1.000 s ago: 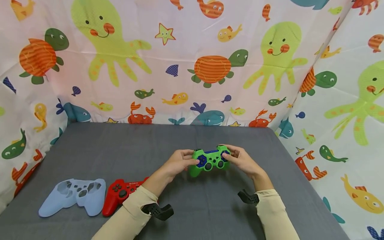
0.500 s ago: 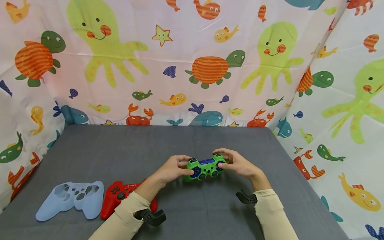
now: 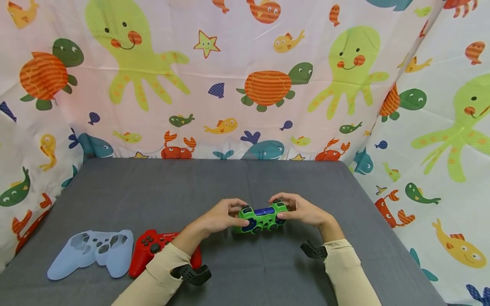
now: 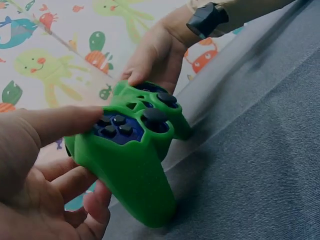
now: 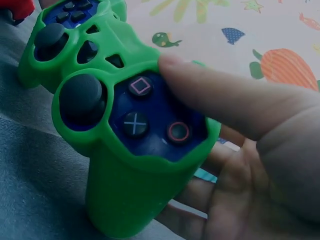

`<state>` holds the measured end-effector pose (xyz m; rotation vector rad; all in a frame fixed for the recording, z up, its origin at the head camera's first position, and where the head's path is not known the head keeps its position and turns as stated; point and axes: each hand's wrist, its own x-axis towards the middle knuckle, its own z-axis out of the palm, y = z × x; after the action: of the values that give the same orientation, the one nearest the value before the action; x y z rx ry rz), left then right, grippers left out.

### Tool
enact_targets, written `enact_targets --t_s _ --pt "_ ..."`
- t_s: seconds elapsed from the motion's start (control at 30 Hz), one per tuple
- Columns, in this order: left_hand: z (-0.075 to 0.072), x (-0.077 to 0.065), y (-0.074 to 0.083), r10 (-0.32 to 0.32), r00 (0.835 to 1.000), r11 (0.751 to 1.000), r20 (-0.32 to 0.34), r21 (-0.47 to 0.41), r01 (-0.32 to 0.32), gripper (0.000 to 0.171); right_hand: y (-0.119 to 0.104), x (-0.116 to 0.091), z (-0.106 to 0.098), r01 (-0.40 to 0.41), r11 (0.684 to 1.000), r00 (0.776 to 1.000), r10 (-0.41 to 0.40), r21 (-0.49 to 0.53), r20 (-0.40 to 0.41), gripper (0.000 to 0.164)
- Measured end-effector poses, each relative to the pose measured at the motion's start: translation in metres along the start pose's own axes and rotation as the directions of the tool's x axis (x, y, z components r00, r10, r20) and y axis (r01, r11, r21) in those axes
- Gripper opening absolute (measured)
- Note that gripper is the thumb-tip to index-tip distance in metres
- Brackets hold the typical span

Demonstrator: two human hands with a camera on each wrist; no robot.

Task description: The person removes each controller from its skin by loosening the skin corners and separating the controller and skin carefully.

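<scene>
While my left hand (image 3: 222, 216) and right hand (image 3: 305, 211) pinch opposite ends of a green-cased controller (image 3: 264, 217), it sits right between them, each grip only as wide as its body. My left thumb (image 4: 65, 122) lies on the face beside the direction buttons (image 4: 116, 125), fingers curled below; my right thumb (image 5: 215, 95) reaches across the face near buttons marked with a square (image 5: 140, 86), a cross (image 5: 135, 124) and a circle (image 5: 178, 131). Left of my grip, partly hidden by my left sleeve (image 3: 160, 267), a red controller (image 3: 147, 253) reads "SONY", with a pale blue cover (image 3: 70, 259) farther left. Compared with a second ago, my grip sits lower in view, and the green-cased controller's top edge is rolled toward me
</scene>
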<state>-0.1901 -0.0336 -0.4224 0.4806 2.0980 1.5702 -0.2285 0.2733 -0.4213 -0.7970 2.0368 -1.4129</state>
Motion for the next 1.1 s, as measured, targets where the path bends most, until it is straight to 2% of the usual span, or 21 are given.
enact_targets --t_s 0.17,0.3,0.5,0.73,0.9,1.0,1.1 --pt "0.005 0.003 -0.002 0.045 0.994 0.998 0.102 -0.053 -0.04 0.047 0.007 -0.001 0.0 0.017 0.999 0.999 -0.019 0.04 0.049 0.037" --pt "0.008 0.005 -0.002 0.09 0.981 0.995 0.174 -0.047 -0.082 0.047 0.011 -0.004 -0.002 0.019 0.998 0.996 -0.025 0.067 0.09 0.033" --pt "0.008 0.005 -0.002 0.122 0.977 0.991 0.177 0.024 -0.128 0.042 0.011 -0.006 -0.005 0.013 0.997 0.991 -0.022 0.072 0.135 0.032" --pt "0.006 0.002 0.001 0.076 0.98 0.993 0.182 0.071 -0.09 0.043 0.002 -0.003 -0.003 0.043 0.997 0.987 -0.051 0.056 0.155 0.03" --pt "0.001 -0.003 0.003 0.052 0.984 0.996 0.169 0.064 -0.063 0.035 -0.003 0.002 0.002 0.041 0.998 0.987 -0.048 0.044 0.156 0.031" --pt "-0.001 -0.005 0.001 0.036 0.976 0.999 0.215 0.019 -0.041 0.031 -0.003 0.003 0.004 0.034 0.998 0.985 -0.042 0.048 0.168 0.031" --pt "-0.001 -0.005 -0.001 0.02 0.955 0.999 0.296 -0.054 -0.005 0.022 -0.003 0.004 0.005 0.042 0.998 0.978 -0.052 0.056 0.202 0.031"
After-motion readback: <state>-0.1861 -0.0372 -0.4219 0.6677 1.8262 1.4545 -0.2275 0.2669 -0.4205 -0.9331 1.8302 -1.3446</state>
